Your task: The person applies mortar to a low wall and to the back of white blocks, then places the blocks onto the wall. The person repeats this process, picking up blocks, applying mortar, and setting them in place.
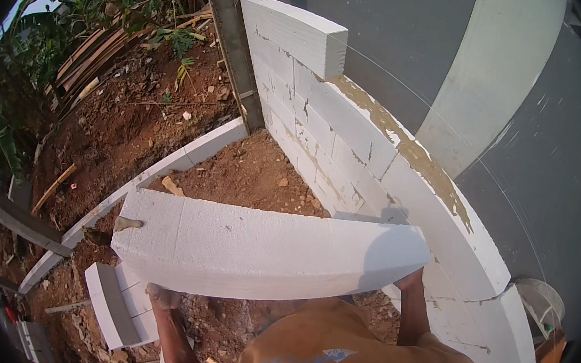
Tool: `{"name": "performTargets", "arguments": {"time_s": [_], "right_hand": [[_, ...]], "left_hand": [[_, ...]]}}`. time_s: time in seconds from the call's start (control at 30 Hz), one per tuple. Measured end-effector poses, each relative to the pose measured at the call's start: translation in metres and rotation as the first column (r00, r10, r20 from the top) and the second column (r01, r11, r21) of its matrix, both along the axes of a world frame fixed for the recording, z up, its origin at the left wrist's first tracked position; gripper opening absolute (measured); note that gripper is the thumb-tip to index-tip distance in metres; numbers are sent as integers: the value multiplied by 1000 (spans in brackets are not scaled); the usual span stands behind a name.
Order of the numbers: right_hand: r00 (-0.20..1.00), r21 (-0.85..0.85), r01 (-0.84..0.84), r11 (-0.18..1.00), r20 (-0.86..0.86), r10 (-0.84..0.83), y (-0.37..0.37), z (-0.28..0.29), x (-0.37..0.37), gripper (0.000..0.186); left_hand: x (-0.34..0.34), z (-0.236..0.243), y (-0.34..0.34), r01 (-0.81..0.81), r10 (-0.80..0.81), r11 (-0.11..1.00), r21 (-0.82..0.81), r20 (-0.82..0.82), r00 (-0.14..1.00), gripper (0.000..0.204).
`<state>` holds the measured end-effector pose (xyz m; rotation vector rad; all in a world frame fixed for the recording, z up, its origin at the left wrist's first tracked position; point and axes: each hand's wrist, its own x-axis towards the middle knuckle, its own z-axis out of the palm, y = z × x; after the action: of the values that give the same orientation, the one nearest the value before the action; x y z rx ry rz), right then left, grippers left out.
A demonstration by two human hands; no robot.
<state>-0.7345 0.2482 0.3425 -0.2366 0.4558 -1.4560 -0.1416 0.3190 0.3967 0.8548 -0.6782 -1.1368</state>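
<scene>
A long white lightweight concrete block (270, 246) lies across the space in front of my body, held up in both hands. My left hand (164, 297) is closed on its near left side, and what looks like a fingertip curls over the left end. My right hand (410, 280) grips the right end from below, its fingers mostly hidden by the block. Beyond the right end runs a wall of white blocks (317, 124). Grey-brown mortar (412, 155) is spread along part of its top, next to one block (294, 35) set on the upper course.
A thin string line (398, 80) stretches over the wall. Behind it rises a grey wall (389, 23) with a pale column (497, 68). Stacked blocks (121, 305) stand at lower left, a bucket (539, 303) at right. Reddish soil (242, 170) and a low block border (199, 150) lie left.
</scene>
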Motion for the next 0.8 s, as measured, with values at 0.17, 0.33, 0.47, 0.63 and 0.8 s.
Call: {"name": "performTargets", "arguments": {"time_s": [0.17, 0.33, 0.47, 0.63, 0.8], "right_hand": [[866, -49, 335, 941, -376, -328, 45, 23, -81, 63], [755, -72, 574, 816, -338, -561, 104, 52, -131, 68], [595, -175, 665, 726, -464, -656, 150, 50, -137, 74], [455, -107, 729, 676, -662, -595, 146, 52, -142, 69], [436, -10, 798, 602, -679, -590, 84, 141, -114, 62]], "left_hand": [[-92, -10, -122, 100, -99, 994, -39, 37, 994, 117], [-181, -15, -212, 288, -289, 954, 85, 0, 957, 109], [-233, -27, -275, 436, -439, 882, 180, -23, 898, 93], [-290, -25, -332, 549, -569, 806, 219, 34, 822, 90], [-329, -27, -394, 647, -691, 707, 286, 84, 718, 89]]}}
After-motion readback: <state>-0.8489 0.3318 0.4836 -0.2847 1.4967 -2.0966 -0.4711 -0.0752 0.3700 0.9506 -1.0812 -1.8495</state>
